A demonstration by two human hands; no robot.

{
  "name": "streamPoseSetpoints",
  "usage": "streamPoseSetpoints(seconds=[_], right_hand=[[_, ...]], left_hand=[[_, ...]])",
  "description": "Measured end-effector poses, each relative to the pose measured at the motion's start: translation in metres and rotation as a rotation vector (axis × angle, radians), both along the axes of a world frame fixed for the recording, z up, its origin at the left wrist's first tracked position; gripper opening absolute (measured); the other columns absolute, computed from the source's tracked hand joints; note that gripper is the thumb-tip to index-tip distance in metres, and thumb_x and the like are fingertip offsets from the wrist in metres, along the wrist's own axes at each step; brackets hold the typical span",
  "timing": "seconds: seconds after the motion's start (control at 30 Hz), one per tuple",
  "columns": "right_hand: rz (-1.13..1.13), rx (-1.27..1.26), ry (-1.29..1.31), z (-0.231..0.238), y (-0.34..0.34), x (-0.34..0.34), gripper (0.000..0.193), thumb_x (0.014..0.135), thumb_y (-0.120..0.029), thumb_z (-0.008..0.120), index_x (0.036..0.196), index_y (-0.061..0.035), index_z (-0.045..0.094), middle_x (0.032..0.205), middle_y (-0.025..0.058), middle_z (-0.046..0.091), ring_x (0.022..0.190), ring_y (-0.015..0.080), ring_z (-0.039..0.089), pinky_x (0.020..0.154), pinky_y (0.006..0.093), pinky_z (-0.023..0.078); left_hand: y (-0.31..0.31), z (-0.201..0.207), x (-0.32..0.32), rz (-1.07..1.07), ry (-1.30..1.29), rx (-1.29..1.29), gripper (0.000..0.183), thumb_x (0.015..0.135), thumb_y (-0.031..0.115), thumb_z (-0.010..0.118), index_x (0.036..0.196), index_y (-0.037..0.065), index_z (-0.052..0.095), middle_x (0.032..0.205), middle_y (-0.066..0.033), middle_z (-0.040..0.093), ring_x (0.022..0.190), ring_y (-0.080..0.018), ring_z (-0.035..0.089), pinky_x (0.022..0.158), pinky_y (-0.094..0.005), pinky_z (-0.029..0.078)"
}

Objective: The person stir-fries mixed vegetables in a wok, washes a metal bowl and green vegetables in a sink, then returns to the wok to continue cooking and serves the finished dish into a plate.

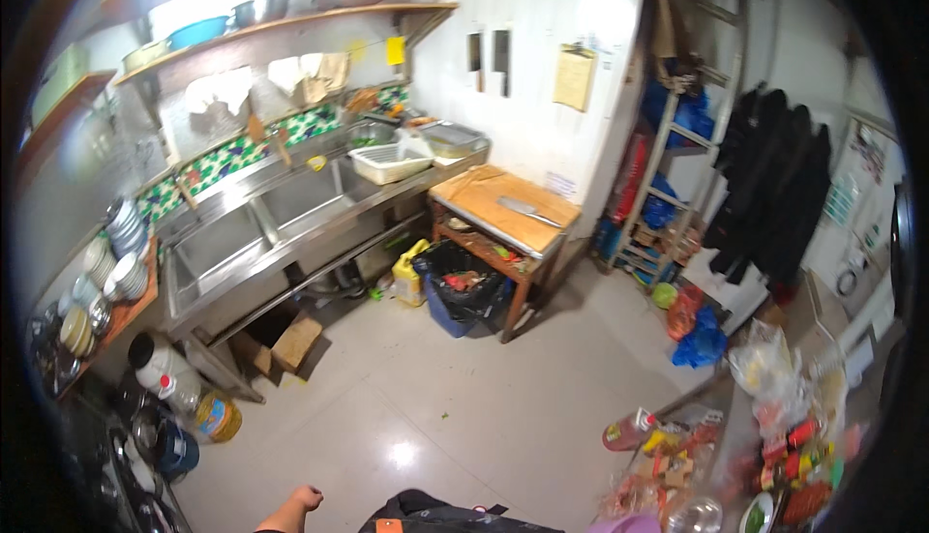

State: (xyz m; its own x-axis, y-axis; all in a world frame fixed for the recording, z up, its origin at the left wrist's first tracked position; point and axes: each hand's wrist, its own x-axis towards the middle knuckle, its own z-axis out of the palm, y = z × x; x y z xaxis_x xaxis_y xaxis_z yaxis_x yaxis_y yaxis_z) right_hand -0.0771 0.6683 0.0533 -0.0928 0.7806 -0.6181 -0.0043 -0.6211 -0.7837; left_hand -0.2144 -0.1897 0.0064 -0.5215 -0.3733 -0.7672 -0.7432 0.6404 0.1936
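My left hand [308, 497] hangs low at the bottom edge, over the tiled floor [377, 427]. Its fingers look curled into a loose fist, and nothing shows in them. Dark clothing and a bag-like shape at the bottom centre are on my own body; my right hand does not show. Nearest to the left hand on its side stand an oil jug [218, 417] with yellow liquid and a dark blue bucket [177, 449]. A cleaver [527, 211] lies on the wooden cutting board [489, 194] of a small table, well ahead and out of reach.
A steel double sink [223, 252] runs along the left wall, with a white dish rack [392, 163] at its far end. A black-lined bin [469, 286] stands under the cutting table. A ladder [677, 136] leans at right. Packets and bowls crowd a counter [726, 456] near right.
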Motion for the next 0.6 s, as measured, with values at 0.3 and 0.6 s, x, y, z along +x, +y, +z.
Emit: streamPoseSetpoints(seconds=[0.3,0.6], right_hand=[[1.251,-0.190,0.098,0.056,-0.326,-0.457,0.027,0.087,-0.003,0.060,0.108,0.0100,0.050,0.097,0.0214,0.062,0.077,0.0309,0.067,0.065,0.0403,0.060],[1.531,-0.408,0.090,0.100,-0.511,-0.636,0.031,0.082,-0.002,0.049,0.112,0.0042,0.052,0.097,0.0177,0.065,0.079,0.0271,0.065,0.063,0.0389,0.056]], left_hand=[[0.004,-0.030,-0.040,-0.001,-0.007,-0.049,0.038,0.080,0.034,0.059,0.111,0.015,0.070,0.112,-0.0102,0.068,0.102,-0.0301,0.064,0.091,-0.0383,0.050],[-0.097,0.107,-0.364,0.061,0.761,-0.068,0.029,0.086,0.026,0.060,0.109,0.010,0.068,0.101,-0.0144,0.068,0.090,-0.0299,0.066,0.081,-0.0392,0.052]])
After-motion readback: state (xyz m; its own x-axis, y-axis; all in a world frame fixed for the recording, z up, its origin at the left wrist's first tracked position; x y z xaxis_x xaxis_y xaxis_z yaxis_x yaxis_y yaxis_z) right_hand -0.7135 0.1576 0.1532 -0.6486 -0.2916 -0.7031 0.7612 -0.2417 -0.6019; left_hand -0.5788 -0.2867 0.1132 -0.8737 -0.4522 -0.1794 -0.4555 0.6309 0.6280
